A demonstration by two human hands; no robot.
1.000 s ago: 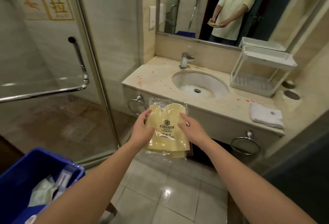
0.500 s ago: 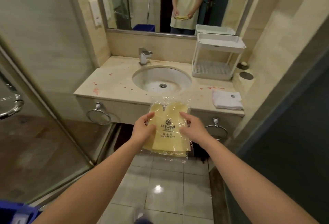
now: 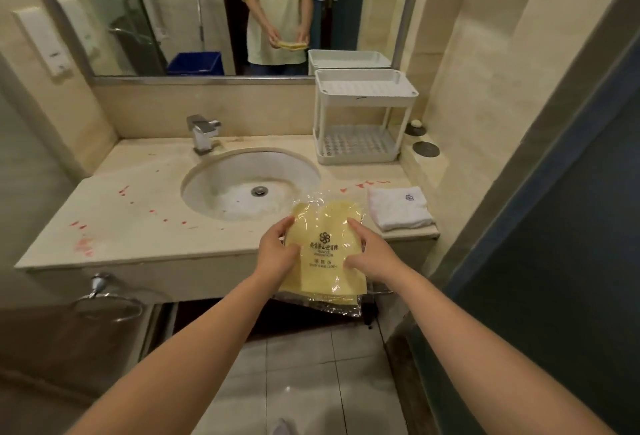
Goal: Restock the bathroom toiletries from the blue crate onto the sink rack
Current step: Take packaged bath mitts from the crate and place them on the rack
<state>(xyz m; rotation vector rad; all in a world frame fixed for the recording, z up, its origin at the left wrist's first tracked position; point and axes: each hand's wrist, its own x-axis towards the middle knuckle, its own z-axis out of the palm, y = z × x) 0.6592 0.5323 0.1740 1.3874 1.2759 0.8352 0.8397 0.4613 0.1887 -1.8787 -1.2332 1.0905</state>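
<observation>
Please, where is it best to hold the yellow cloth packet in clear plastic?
Probably its side edges, mid-height, one hand from each side, as the left hand and right hand hold it: the yellow cloth packet is thin and flat, likely limp.

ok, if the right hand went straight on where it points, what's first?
The right hand grips the yellow cloth packet, fingers pointing forward-left. Past it, the sink basin likely comes first; the hand's height above the counter is unclear.

Head camera faces forward and down toward the sink rack (image 3: 363, 100), seemingly near.
</observation>
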